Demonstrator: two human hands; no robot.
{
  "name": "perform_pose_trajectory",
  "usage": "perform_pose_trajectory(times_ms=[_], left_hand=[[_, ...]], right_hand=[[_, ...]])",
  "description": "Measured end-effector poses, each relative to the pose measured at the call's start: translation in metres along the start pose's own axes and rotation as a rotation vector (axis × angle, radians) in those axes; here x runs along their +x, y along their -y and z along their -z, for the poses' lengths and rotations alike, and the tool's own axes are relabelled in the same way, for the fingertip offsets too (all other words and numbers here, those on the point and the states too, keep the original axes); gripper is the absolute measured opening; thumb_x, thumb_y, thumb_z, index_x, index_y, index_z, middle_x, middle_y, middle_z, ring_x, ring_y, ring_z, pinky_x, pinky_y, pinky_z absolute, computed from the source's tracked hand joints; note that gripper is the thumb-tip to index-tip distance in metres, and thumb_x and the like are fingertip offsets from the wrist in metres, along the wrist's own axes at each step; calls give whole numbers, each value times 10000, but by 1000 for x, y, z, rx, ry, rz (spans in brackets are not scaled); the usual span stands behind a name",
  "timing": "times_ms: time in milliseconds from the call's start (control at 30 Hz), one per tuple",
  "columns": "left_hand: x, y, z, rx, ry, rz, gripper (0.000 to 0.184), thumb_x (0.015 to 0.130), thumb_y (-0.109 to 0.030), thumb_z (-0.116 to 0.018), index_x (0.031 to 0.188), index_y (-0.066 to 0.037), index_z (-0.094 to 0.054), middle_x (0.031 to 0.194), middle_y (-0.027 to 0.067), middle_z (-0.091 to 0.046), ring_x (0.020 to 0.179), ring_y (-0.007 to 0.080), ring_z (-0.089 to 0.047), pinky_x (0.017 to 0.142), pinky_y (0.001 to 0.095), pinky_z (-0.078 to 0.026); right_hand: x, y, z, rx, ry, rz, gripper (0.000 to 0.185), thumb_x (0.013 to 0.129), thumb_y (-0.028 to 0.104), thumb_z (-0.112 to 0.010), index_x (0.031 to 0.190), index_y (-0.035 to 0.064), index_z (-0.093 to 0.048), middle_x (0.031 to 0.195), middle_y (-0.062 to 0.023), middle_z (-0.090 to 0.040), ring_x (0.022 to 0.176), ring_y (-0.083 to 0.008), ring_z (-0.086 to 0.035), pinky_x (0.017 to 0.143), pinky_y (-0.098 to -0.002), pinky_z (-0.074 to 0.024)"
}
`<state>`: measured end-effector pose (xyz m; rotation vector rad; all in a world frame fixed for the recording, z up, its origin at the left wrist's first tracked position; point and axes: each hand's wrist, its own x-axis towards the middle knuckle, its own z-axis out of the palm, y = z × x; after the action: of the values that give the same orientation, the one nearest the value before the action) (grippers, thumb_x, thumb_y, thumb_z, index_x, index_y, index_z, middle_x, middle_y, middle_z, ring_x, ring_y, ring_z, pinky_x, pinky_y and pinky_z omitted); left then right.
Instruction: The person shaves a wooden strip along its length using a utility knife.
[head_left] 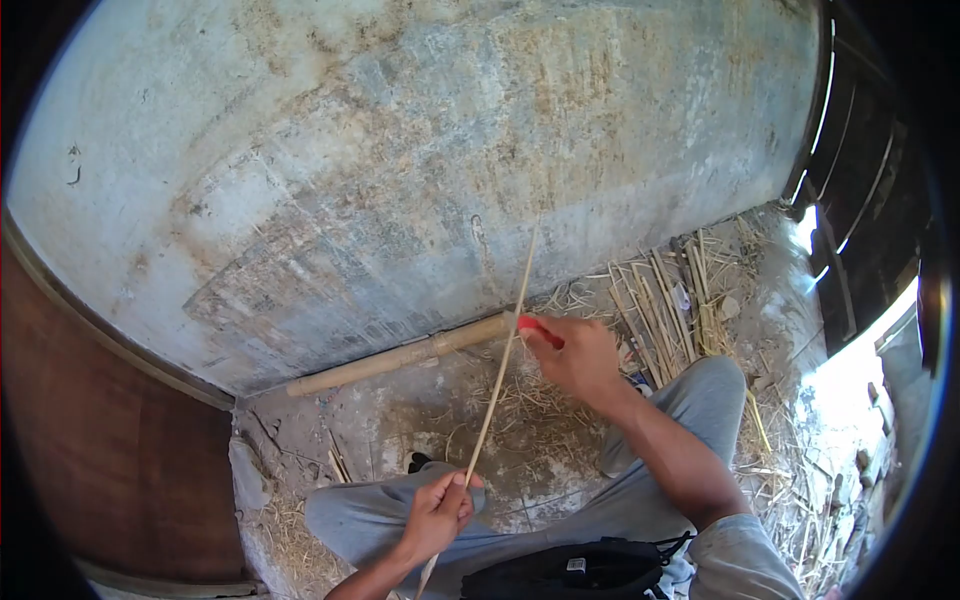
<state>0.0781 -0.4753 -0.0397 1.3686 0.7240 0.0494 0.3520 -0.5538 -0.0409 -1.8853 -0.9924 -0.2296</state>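
A pale blue-grey wall (330, 130) fills most of the upper frame, its surface stained brown and scraped in wide, worn patches. A reddish-brown panel (120, 420) with a lighter edge strip stands at the lower left, and dark slats (865, 170) at the upper right let bright light through their gaps. Below the wall, the dusty, grimy floor (400, 410) is littered with pale shavings (535, 400). The person sits on it in grey trousers (700, 400), a black bag (520, 578) at the waist in the bottom centre. A stout, jointed bamboo pole (400, 363) lies along the foot of the wall, left of centre; a bundle of split sticks (650, 310) lies right of centre.

A long, slender, straw-coloured strip (495, 395) slants through the middle of the frame, tapering towards its upper end. At lower centre, the left hand (437, 513) has its fingers clamped on it. Near the centre, the right hand (580, 362) has its fingers closed around a red-handled tool (545, 334), its front end right at the strip; whether they touch is unclear. A small whitish label (576, 565) on the bag carries dark marks too small to read.
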Motion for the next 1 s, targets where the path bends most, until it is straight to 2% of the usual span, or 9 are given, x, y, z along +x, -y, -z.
perform_pose_trajectory(times_ms=[67, 200, 267, 367, 433, 567, 633, 767, 1000], left_hand=[[-12, 9, 7, 20, -14, 14, 329, 1085, -286, -376, 1065, -18, -567, 599, -42, -352, 493, 48, -330, 441, 229, -278], [-34, 23, 12, 18, -58, -41, 340, 1079, -285, -394, 1042, 3, -571, 602, -18, -368, 464, 66, -349, 408, 239, -286], [-44, 22, 14, 51, -74, -45, 336, 1078, -279, -398, 1038, 5, -571, 604, -15, -370, 471, 65, -352, 413, 239, -288], [-57, 30, 18, 37, -60, -3, 346, 1082, -297, -379, 1109, -3, -560, 624, -36, -363, 498, 49, -324, 432, 219, -285], [-64, 38, 18, -6, -148, 11, 353, 1042, -397, -472, 1118, -76, -599, 609, -64, -403, 477, 42, -367, 433, 210, -304], [-75, 47, 18, 79, -194, -64, 366, 1052, -403, -440, 1045, -72, -596, 602, -62, -391, 482, 45, -358, 435, 210, -297], [-82, 47, 18, 29, -259, 40, 357, 1058, -380, -434, 1050, -63, -600, 601, -59, -393, 486, 46, -357, 442, 212, -301], [-94, 46, 20, 101, -234, 30, 353, 1060, -368, -431, 1039, -59, -601, 600, -57, -392, 483, 47, -349, 443, 213, -296], [-116, 50, 26, 18, -184, 61, 342, 1061, -358, -429, 1048, -63, -602, 600, -62, -397, 478, 38, -343, 437, 207, -275]], right_hand=[[5, -6, 3, -94, 88, -69, 248, 855, 325, -705, 897, 83, -740, 687, -104, -657, 600, -315, -655, 540, -436, -509], [-6, 0, -9, -52, 53, 25, 269, 842, 334, -732, 942, 84, -747, 660, -112, -648, 585, -297, -649, 537, -402, -508], [-8, 1, -10, -53, 75, -3, 287, 848, 360, -710, 918, 83, -744, 706, -132, -657, 611, -327, -658, 556, -444, -517], [-11, 2, -13, -44, 102, -9, 295, 847, 368, -710, 929, 87, -746, 712, -138, -659, 637, -325, -666, 571, -444, -522], [-11, 2, -14, -49, 115, -4, 300, 849, 372, -706, 937, 88, -746, 715, -137, -660, 649, -325, -669, 579, -445, -523], [-8, 1, -14, -99, 132, -21, 290, 846, 375, -719, 924, 97, -744, 681, -122, -666, 621, -317, -667, 572, -433, -526], [-10, -1, -15, -92, 108, -6, 284, 848, 376, -714, 920, 102, -742, 684, -123, -668, 628, -321, -668, 577, -436, -528], [-9, -7, -16, -112, 104, -21, 260, 854, 362, -702, 921, 113, -737, 694, -120, -673, 648, -331, -674, 588, -438, -533], [-9, -16, -21, -112, 100, 13, 262, 855, 366, -695, 932, 119, -742, 698, -120, -678, 649, -333, -676, 591, -445, -534]])
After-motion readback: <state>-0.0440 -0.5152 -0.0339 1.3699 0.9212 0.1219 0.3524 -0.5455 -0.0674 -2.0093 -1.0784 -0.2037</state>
